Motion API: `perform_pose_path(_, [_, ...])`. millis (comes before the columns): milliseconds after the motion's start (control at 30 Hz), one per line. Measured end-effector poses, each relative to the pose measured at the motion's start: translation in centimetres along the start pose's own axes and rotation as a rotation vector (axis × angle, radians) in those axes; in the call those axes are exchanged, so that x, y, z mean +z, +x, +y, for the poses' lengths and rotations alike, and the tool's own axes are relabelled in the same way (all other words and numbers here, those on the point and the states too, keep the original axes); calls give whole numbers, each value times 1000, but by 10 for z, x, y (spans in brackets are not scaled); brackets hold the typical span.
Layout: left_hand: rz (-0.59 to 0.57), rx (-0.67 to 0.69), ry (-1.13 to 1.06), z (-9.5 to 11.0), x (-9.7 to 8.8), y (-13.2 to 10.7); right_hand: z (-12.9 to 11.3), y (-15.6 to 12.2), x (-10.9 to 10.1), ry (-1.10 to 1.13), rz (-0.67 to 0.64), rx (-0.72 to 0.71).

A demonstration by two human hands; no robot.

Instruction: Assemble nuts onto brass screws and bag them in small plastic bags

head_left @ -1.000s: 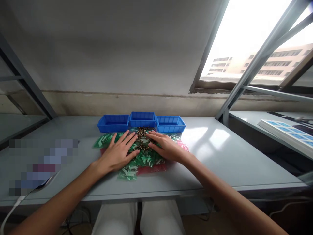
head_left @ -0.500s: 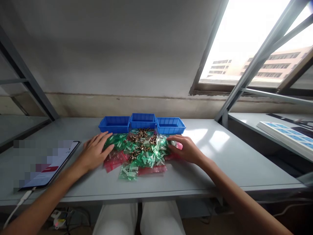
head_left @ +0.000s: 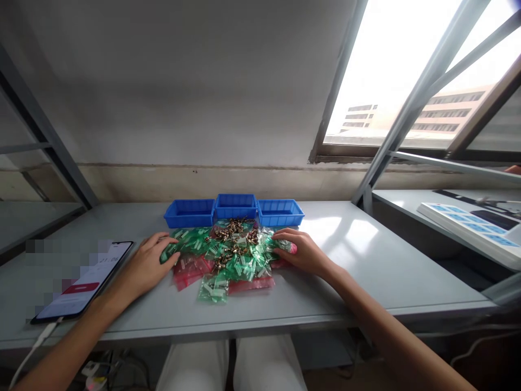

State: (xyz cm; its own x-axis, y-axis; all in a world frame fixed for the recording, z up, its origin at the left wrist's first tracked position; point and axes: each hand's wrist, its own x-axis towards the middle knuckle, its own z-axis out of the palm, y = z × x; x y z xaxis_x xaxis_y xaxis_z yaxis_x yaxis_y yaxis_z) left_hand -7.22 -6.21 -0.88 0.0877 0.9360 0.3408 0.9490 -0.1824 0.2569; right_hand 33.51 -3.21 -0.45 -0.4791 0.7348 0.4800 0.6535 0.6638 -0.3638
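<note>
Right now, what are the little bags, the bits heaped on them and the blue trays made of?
The little bags look like thin glossy plastic film, tinted green or pink; their contents show through. The bits seem metal, brassy and shiny, though too small to be sure. The blue trays look like moulded hard plastic: even colour, ribbed walls.

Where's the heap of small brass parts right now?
In the head view, the brass parts sit atop the green and pink bags, just in front of the middle blue bin, between the left hand and the right hand.
</note>
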Motion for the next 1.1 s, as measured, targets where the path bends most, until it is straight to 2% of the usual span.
perform_pose_path(200, [-24,-119,-126,-6,-3,2,-10,11,-6,24,-9,-44])
perform_pose_path(333, [48,-199,-219,-8,-11,5,-20,24,-19,24,-80,-42])
perform_pose_path(400, [92,-241,-296,-3,-16,8,-25,33,-23,8,-92,-62])
perform_pose_path(500, [156,-305,-447,17,-21,18,-30,52,-22,-20,-28,-75])
perform_pose_path(567, [155,-290,-561,34,-20,28,-34,69,-17,-15,31,-96])
perform_pose_path(667, [91,-142,-620,60,-10,43,-41,90,-4,50,108,-202])
perform_pose_path(767, [46,121,-378,79,3,52,-45,97,12,89,274,-291])
perform_pose_path(833, [89,190,-230,87,6,56,-42,92,21,67,357,-316])
perform_pose_path(933, [203,196,-250,95,1,70,-34,82,28,49,386,-336])
perform_pose_path(1000, [218,187,-375,102,-5,89,-30,80,29,60,386,-323])
perform_pose_path(1100, [257,63,-664,118,-10,131,-28,82,27,92,382,-286])
